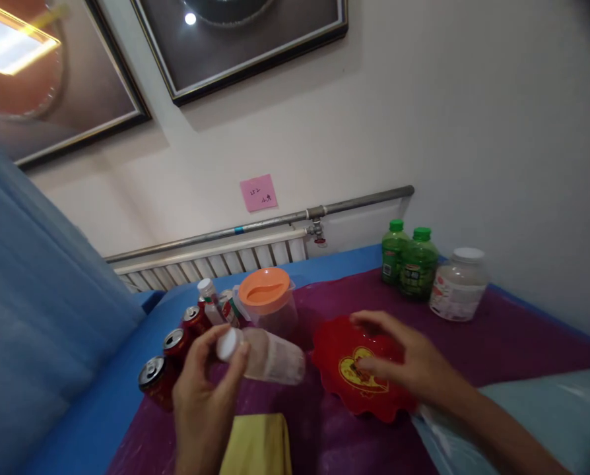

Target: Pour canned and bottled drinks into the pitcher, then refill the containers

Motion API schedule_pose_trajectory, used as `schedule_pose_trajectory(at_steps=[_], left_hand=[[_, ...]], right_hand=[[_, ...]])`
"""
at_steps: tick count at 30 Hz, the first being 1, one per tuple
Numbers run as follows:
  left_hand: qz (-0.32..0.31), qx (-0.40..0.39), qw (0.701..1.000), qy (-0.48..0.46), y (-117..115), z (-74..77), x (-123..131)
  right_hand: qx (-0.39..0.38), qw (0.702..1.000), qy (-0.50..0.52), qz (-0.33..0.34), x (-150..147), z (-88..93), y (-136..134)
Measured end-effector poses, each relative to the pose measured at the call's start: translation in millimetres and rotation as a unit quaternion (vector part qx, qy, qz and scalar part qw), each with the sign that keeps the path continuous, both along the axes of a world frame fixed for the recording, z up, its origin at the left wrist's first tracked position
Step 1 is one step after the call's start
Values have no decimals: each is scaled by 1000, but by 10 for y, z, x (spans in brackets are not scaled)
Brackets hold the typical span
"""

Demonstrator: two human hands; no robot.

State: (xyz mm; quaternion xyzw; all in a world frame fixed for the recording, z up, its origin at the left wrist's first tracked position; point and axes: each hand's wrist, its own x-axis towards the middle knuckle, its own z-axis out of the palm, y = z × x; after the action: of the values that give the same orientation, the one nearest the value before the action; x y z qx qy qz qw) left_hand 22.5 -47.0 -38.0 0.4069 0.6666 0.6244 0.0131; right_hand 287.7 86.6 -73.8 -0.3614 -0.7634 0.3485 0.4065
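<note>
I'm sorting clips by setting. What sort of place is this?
Probably an ordinary indoor room, though its exact use is unclear: a white radiator, framed pictures above it, and purple sheeting spread in front.

Cans (159, 386) left of pitcher (268, 300), tray (328, 359) right of it, jar (457, 290) farther right

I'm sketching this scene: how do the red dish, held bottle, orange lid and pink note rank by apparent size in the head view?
1. Red dish, largest
2. Held bottle
3. Orange lid
4. Pink note, smallest
</note>
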Motion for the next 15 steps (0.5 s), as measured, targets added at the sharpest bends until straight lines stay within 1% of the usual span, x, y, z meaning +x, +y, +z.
schedule_pose_trajectory(at_steps=[1,3,5,6,8,10,11,13,14,15], left_hand=[[-35,4,999,-19,1,-20,179],[-97,5,994,-56,40,-61,483],[-138,5,986,-91,104,-96,677],[-152,0,983,-108,137,-113,726],[-172,-19,975,-142,199,-151,740],[-175,-23,965,-195,255,-206,670],[-164,-15,960,-226,281,-243,617],[-122,2,956,-267,325,-341,503],[-108,-4,958,-264,338,-402,454],[-109,-36,965,-236,342,-473,419]], right_hand=[[37,998,-39,43,-90,-4,-99],[123,984,-95,83,-232,-32,-248],[185,973,-115,80,-305,-78,-307],[208,969,-116,72,-317,-102,-304],[251,960,-115,51,-309,-146,-256],[299,946,-122,32,-275,-188,-184],[318,939,-130,24,-255,-209,-148],[337,931,-141,9,-212,-244,-85],[333,933,-139,-1,-193,-249,-60],[317,939,-130,-20,-178,-237,-40]])
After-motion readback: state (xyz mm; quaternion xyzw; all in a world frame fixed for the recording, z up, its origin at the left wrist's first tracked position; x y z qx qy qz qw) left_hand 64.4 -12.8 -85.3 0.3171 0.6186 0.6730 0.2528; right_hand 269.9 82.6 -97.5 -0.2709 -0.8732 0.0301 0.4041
